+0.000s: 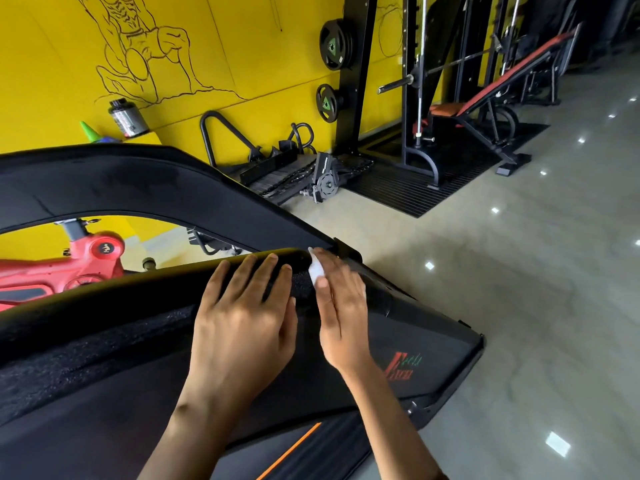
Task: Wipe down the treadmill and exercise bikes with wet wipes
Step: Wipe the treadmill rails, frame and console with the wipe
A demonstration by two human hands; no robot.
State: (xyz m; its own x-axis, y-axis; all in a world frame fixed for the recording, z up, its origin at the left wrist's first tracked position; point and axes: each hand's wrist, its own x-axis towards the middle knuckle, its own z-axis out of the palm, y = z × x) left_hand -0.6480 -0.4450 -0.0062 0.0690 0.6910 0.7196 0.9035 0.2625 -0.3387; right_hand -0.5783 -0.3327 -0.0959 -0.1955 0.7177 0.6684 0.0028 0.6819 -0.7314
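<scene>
A black treadmill (114,188) fills the left and lower part of the view, with a foam-padded handrail (104,327) running across it. My left hand (242,320) lies flat on the padded rail, fingers straight. Just to its right, my right hand (341,306) presses a small white wet wipe (317,271) against the rail's right end; most of the wipe is hidden under the fingers. A red exercise bike (69,268) shows through the gap in the treadmill frame at the left.
A yellow wall with a line drawing stands behind. A dark jar (128,117) and a green cone (89,131) sit on a ledge beyond the treadmill. A weight rack with plates (334,45), a barbell and an incline bench (502,88) stand at the back right. Glossy grey floor (519,271) lies to the right.
</scene>
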